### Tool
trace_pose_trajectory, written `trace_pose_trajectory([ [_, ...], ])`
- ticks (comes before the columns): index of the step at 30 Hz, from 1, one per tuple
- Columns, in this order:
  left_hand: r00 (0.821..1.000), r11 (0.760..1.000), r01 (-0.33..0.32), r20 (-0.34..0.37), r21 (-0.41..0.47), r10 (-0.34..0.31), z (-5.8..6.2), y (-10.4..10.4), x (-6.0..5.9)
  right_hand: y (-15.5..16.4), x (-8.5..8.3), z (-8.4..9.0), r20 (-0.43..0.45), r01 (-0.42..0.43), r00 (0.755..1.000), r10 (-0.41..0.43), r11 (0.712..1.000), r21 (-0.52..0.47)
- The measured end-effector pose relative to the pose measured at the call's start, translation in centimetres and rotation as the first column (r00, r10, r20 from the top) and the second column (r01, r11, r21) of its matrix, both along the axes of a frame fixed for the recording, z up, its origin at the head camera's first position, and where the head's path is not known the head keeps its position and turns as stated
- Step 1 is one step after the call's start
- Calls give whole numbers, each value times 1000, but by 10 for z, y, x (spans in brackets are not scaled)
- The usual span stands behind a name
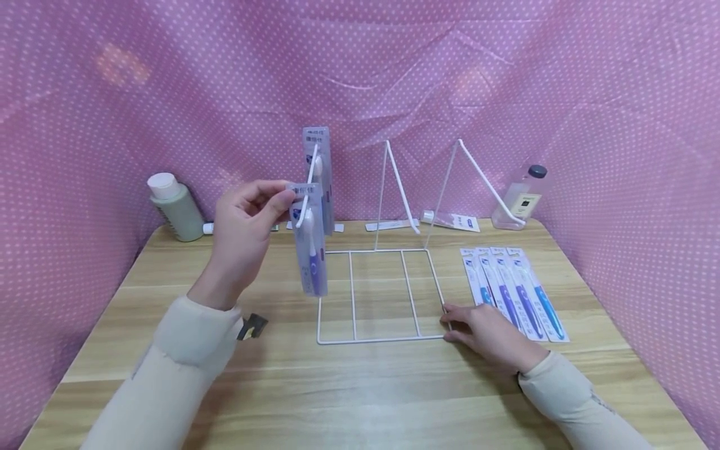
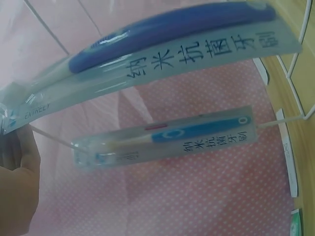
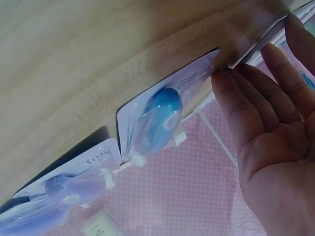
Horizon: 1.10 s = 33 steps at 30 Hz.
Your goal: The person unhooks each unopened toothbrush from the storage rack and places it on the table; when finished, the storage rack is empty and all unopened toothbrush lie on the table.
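Packaged toothbrushes: two at the white wire rack (image 1: 382, 294), four laid flat on the tabletop (image 1: 360, 387).
Left hand (image 1: 244, 234): raised, the front toothbrush pack (image 1: 309, 250) is pinched at its top.
Right hand (image 1: 486, 334): fingers laid straight, rack's front corner is touched.

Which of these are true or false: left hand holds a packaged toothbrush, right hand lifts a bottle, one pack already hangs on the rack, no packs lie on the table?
1. The left hand holds a packaged toothbrush. True.
2. The right hand lifts a bottle. False: it rests on the table by the wire rack.
3. One pack already hangs on the rack. True: the hung pack.
4. No packs lie on the table. False: a row of packs lies there.
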<state>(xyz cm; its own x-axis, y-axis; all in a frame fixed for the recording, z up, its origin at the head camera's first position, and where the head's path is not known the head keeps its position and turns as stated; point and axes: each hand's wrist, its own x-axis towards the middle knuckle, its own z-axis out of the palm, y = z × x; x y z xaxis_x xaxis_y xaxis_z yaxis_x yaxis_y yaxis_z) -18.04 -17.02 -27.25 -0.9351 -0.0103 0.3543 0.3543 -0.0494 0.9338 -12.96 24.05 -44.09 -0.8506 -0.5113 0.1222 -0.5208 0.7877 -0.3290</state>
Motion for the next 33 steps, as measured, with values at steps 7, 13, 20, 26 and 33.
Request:
trace_pose_trajectory([
  [7, 999, 997, 52, -3, -50, -52, 6, -6, 28, 0, 1, 1, -3, -12, 1000, 13, 1000, 4],
  [13, 995, 995, 92, 30, -38, -91, 14, -6, 50, -1, 0, 2, -3, -12, 1000, 12, 1000, 5],
  [20, 987, 986, 152, 31, 68, -155, 25, -3, 67, 1, -2, 0, -18, -7, 1000, 8, 1000, 11],
  [26, 991, 986, 123, 34, 112, -127, 23, -12, 65, 3, -3, -2, -35, -12, 999, 12, 1000, 4],
  [33, 980, 994, 67, 184, 85, -82, -2, -39, 50, 0, -1, 0, -10, -20, 1000, 20, 1000, 11],
])
